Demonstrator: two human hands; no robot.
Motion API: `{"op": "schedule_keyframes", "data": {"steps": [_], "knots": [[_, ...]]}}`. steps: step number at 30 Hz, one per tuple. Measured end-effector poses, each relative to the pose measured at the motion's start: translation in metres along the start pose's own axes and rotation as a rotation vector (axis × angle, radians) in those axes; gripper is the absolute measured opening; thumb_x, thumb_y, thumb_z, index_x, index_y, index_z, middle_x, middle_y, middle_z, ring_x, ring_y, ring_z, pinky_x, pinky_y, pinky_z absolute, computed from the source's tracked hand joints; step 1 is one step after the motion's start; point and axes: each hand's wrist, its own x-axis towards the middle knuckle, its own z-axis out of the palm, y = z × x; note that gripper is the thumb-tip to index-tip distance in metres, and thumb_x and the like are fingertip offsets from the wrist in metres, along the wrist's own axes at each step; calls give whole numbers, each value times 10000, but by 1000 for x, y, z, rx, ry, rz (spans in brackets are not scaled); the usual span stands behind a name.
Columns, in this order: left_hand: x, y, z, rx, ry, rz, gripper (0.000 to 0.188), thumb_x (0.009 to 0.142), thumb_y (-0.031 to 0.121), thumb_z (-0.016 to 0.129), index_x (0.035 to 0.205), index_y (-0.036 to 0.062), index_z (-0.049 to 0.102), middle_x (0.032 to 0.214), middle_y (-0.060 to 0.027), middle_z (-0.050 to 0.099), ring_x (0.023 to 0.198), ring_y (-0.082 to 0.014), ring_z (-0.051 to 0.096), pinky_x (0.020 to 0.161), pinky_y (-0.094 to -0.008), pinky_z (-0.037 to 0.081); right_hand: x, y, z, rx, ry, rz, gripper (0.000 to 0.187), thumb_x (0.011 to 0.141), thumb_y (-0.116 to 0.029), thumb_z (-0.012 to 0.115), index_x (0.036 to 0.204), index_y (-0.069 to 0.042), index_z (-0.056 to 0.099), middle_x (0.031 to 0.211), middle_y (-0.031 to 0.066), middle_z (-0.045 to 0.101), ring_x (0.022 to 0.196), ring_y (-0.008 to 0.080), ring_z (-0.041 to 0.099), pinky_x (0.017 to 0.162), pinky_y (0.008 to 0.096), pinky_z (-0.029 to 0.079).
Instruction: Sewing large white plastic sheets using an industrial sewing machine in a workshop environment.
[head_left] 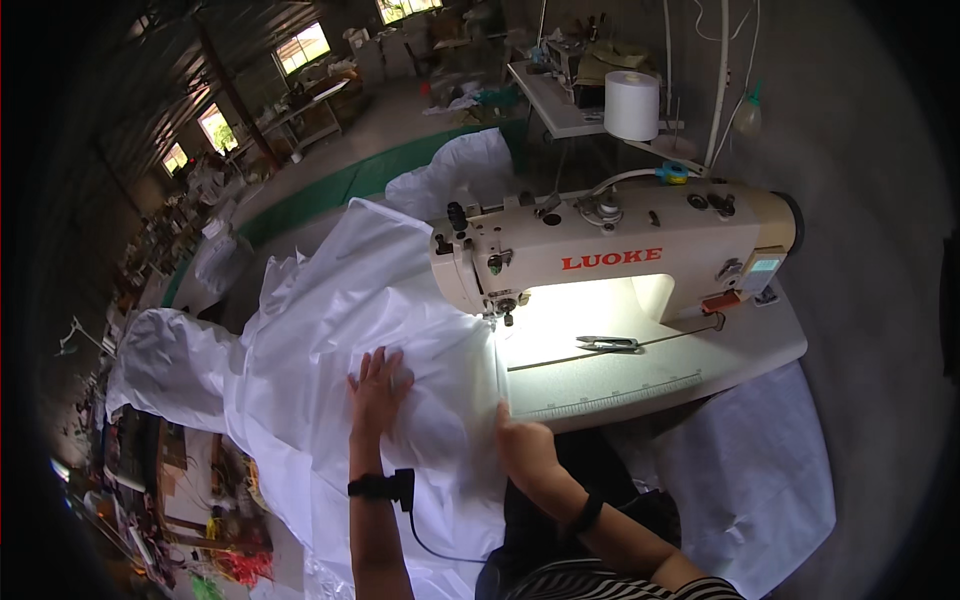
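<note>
A large sheet of white fabric (330,330) spreads over the left side of the sewing machine (610,240) and hangs down toward me. Flat on it lies my left hand (376,392), fingers apart, holding nothing. My right hand (527,452) is closed at the fabric's right edge by the front of the machine bed, its index finger pointing up along that edge toward the needle. The edge runs under the lit needle area (492,322). Small thread snips (608,344) rest on the bed (740,345), to the right of the needle.
A white thread cone (632,105) stands behind the machine, near a side table (565,110). More white fabric (745,480) hangs at the lower right. A green strip (350,185) crosses the floor beyond. A cable (425,540) trails from my left wrist.
</note>
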Motion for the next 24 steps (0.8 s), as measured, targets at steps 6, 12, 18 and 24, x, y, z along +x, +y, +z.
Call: {"op": "schedule_keyframes", "data": {"steps": [6,12,18,24], "knots": [[38,8,-9,-6,66,-27,462,891,282,646,1337,194,565,1505,-87,407,1422,-309,317,1146,-573,213,50,10,1,-48,-68,70,558,832,-55,529,1372,64,461,639,97,664,566,247,676,500,364,527],[-107,111,0,-629,339,242,350,728,94,759,1054,93,633,1018,-126,630,1006,-290,608,852,-407,491,60,30,3,88,-41,21,460,891,-83,513,1323,74,486,683,154,669,639,337,675,567,436,531],[-166,154,57,-207,395,153,499,690,171,765,1153,115,587,1150,-100,572,1121,-318,543,983,-512,371,62,34,1,189,-57,66,469,875,-104,543,1311,60,497,745,186,678,739,355,680,674,444,535],[-146,135,42,-196,451,218,439,672,74,664,1104,91,587,1145,-82,606,1090,-314,568,986,-516,388,41,42,-10,629,-44,81,510,897,-152,602,1341,65,474,763,164,674,692,271,671,643,381,523]]}}
